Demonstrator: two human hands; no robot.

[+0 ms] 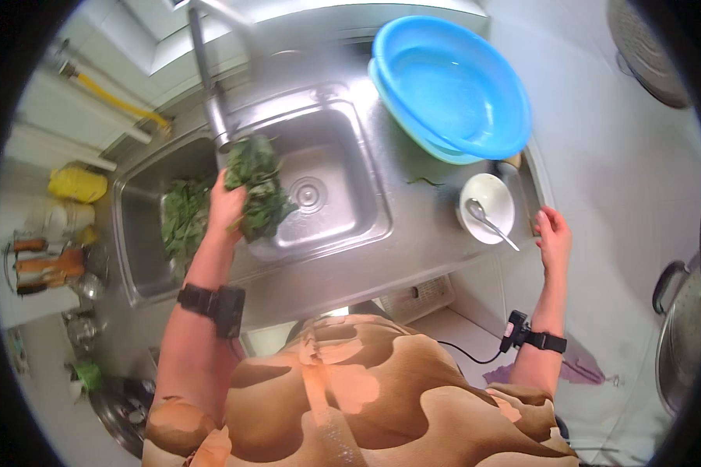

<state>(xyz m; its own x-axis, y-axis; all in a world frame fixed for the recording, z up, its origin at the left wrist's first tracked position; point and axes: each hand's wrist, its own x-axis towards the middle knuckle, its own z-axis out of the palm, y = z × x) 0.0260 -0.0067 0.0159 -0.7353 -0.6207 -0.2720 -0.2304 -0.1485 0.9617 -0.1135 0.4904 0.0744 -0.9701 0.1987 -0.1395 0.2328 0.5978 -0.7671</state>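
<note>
My left hand (pixel 226 204) is closed around a bunch of dark leafy greens (pixel 263 187), which hangs over the right sink basin (pixel 331 167), just below the faucet spout (pixel 220 134). More leafy greens (pixel 183 214) lie in the left basin (pixel 142 241), partly hidden behind my left forearm. On the far right, my right hand (pixel 553 233) is raised with its fingers loosely bent and apart, holding nothing. Nearest to it is a white bowl (pixel 475 189) with a metal spoon (pixel 489 222) resting in it, its handle over the rim.
Two nested blue basins (pixel 459 89) stand on the steel counter (pixel 413 226) at the back right. A stray green leaf (pixel 424 181) lies near the bowl. Kitchen tools (pixel 51 265) hang at the left. A large metal pot (pixel 681 350) is at the right edge.
</note>
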